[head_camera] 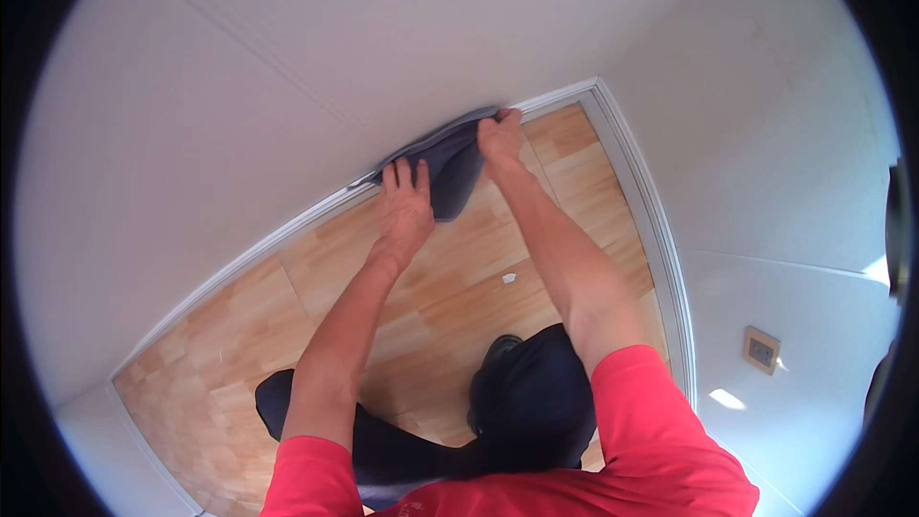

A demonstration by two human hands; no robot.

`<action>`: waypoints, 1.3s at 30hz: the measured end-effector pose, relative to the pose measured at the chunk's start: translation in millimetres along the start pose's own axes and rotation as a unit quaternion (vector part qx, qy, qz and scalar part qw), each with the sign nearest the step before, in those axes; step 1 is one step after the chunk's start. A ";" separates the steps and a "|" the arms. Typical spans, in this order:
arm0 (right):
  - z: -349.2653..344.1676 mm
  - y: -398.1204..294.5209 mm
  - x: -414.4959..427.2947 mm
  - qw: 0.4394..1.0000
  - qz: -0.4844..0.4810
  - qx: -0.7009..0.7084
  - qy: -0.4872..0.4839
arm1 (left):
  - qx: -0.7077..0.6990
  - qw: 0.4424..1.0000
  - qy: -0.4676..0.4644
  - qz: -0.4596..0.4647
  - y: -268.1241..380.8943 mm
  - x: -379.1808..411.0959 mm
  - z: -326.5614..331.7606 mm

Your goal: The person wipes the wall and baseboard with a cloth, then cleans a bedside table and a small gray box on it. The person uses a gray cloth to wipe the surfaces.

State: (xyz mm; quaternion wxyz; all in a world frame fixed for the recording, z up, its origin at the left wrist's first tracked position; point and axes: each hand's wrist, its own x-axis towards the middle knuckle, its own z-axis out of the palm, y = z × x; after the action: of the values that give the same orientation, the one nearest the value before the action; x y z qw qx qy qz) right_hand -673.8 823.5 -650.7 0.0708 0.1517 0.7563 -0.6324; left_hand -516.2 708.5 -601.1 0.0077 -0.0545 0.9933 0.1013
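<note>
A dark grey cloth (452,165) lies bunched along the white skirting board (287,230) at the foot of the wall, and part of it hangs down over the floor. My left hand (408,205) presses the cloth's left part against the board, fingers spread and pointing at the wall. At the other end, my right hand (502,135) grips the cloth's upper right edge close to the skirting. Its fingertips are partly hidden.
Wood-look flooring (459,301) spreads below me, with a small white scrap (509,278) on it. The walls meet in a corner (597,80) ahead to the right. A wall socket (762,350) is on the right wall. My bent knee (535,395) is near my right arm.
</note>
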 end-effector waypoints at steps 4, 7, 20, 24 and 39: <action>-40.5 11.8 42.0 0.996 -0.052 -0.057 0.040 | -0.009 0.996 0.024 0.080 25.4 28.4 12.6; -56.5 22.1 65.4 0.997 -0.065 0.044 0.021 | -0.030 0.993 0.018 0.114 48.5 50.6 18.5; -129.2 -9.3 98.3 0.999 0.033 0.033 -0.002 | -0.029 0.986 -0.068 0.150 91.0 93.8 9.4; -103.3 -2.6 82.4 0.990 0.028 0.140 -0.016 | -0.028 0.986 -0.030 0.162 74.8 87.3 15.7; -18.3 -31.8 -3.0 0.989 0.046 0.136 -0.029 | -0.029 0.982 0.107 0.151 9.8 18.0 -25.1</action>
State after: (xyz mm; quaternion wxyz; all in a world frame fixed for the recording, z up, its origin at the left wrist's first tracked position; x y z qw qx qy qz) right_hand -679.5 836.1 -616.6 0.1005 0.1762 0.6530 -0.7297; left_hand -535.3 711.1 -575.0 -0.1155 0.0858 0.9819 0.1236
